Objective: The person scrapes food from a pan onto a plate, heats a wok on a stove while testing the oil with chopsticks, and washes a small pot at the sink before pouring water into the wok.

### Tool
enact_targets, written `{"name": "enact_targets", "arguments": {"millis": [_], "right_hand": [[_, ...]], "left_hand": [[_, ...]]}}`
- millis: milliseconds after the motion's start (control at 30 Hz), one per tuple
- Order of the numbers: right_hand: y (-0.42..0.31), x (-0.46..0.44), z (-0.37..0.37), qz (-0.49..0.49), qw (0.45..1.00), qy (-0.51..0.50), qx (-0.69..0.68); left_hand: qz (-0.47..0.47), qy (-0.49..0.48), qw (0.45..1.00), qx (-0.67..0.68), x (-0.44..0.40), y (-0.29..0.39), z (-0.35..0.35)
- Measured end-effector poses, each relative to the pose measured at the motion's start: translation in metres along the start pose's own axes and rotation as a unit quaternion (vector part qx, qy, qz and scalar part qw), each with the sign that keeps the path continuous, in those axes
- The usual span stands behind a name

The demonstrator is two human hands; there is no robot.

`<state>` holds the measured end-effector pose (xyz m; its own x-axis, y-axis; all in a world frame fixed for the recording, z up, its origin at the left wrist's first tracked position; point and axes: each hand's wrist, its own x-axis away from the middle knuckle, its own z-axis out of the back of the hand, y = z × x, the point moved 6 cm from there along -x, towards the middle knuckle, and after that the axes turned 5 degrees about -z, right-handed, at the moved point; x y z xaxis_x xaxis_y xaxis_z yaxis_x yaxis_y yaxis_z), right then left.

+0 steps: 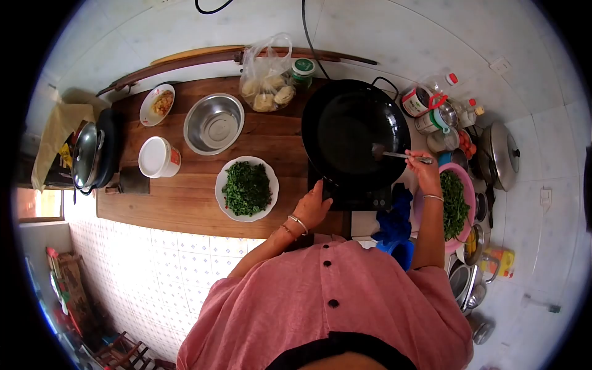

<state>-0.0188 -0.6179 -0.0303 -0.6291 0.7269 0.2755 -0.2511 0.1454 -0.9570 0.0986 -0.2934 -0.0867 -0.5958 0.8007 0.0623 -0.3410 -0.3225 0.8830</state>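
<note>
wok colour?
Black: the wok shows best in the head view, the only one here.

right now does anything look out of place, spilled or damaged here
Nothing looks clearly spilled or damaged. The wok sits on the cooker, the left hand at its near side, the right hand holding a utensil over it. Only the crumpled blue cloth or bag beside the cooker looks slightly untidy, bunched rather than folded.

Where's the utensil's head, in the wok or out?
In. The utensil has its head inside the wok, its handle in the right hand. Whether it touches the bottom, I can't tell.
</note>
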Motion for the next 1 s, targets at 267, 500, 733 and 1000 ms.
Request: {"name": "enact_targets", "arguments": {"millis": [267, 500, 733, 1000], "right_hand": [[0.025, 0.010, -0.012, -0.098, 0.988, -0.047, -0.110], [0.025, -0.001, -0.036, -0.075, 0.989, -0.026, -0.124], [0.012, -0.009, -0.076, 0.019, 0.999, 0.006, -0.028], [0.006, -0.021, -0.050, 0.052, 0.995, 0.039, -0.073]], "left_hand": [[0.021, -0.013, 1.000, 0.018, 0.001, 0.000, 0.001], [0.015, -0.006, 1.000, 0.016, 0.001, 0.001, 0.002], [0.028, -0.026, 0.999, 0.019, 0.001, 0.002, 0.002], [0.023, -0.021, 0.999, 0.020, 0.001, -0.003, 0.001]]}}
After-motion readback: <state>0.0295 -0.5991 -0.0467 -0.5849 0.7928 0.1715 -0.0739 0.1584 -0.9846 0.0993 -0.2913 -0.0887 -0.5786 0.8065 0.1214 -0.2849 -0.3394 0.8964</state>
